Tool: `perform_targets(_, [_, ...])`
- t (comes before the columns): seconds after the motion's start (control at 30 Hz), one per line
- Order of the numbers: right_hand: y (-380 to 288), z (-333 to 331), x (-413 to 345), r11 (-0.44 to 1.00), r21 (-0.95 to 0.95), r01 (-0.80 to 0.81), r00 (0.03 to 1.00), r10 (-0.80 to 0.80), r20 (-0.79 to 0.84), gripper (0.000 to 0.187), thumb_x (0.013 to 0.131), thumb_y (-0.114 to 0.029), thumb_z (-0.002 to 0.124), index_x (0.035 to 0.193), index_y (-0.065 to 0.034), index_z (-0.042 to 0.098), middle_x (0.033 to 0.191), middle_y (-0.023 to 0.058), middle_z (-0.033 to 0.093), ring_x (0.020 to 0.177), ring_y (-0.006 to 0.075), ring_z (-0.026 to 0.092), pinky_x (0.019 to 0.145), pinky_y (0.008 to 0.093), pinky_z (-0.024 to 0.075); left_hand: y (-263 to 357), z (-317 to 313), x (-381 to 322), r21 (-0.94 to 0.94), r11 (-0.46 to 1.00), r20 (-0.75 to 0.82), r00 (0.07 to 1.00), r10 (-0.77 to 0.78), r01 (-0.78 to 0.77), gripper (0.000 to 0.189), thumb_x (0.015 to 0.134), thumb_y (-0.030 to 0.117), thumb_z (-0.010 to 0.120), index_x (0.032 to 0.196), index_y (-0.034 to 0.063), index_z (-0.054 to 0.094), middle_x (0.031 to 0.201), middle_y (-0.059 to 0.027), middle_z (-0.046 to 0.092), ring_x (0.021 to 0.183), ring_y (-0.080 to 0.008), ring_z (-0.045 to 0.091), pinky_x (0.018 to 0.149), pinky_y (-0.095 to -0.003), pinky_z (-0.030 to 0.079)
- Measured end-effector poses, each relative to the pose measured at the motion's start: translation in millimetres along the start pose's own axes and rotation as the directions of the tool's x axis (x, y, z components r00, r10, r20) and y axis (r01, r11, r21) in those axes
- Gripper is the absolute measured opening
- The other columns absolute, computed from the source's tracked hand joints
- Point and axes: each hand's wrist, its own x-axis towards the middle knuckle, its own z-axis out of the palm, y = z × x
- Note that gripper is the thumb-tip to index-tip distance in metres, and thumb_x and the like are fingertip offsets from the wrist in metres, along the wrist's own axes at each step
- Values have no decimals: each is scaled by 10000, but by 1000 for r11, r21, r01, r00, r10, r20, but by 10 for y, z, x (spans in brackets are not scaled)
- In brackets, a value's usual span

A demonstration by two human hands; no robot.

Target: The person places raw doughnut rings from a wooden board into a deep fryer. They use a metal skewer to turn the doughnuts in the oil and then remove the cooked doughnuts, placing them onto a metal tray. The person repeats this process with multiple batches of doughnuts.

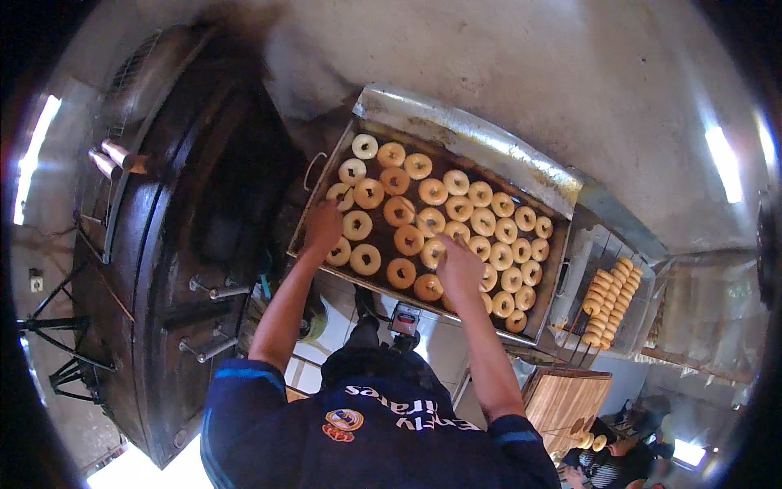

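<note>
Before me a wide metal fryer (440,313) is full of floating ring doughnuts, paler ones at the left and golden ones (483,222) across the middle and right. Over its left edge is my left hand (324,226), beside a pale doughnut (357,225); blur hides its fingers. My right hand (459,268) reaches over the middle of the fryer, its fingers near a doughnut (456,232). A thin stick seems to extend from it towards the upper left, though blur makes this faint.
Right of the fryer, doughnuts threaded on rods (613,302) rest over a clear tray. Below them stands a wooden board (568,400). A co-worker (611,464) is at the lower right, near more doughnuts. A large dark metal cabinet (177,244) with handles stands on the left.
</note>
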Motion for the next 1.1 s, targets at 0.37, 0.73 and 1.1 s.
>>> perform_targets(0.37, [-422,398,863,988,28,-153,983,150,108,397,932,-164,609,1303,-247,722,1048,158,757,936,381,736,804,511,590,-160,-336,-458,7,969,29,968,-249,249,380,1033,190,519,1375,35,579,1210,-278,683,1056,-481,692,940,-567,553])
perform_targets(0.73, [-432,-102,254,997,0,-72,972,71,223,413,903,-130,630,1270,-277,750,1124,128,747,918,347,742,782,473,606,-437,-187,-357,51,989,-69,989,-134,138,384,986,109,569,1355,5,578,1179,-276,693,1008,-473,703,858,-565,579])
perform_targets(1.1, [-371,-152,-185,994,82,-67,980,50,193,448,878,-109,649,1301,-234,724,1052,132,716,879,356,728,744,493,587,-552,210,-356,211,977,-81,997,-5,22,391,945,62,598,1315,-61,579,1162,-315,679,1024,-468,707,864,-552,587])
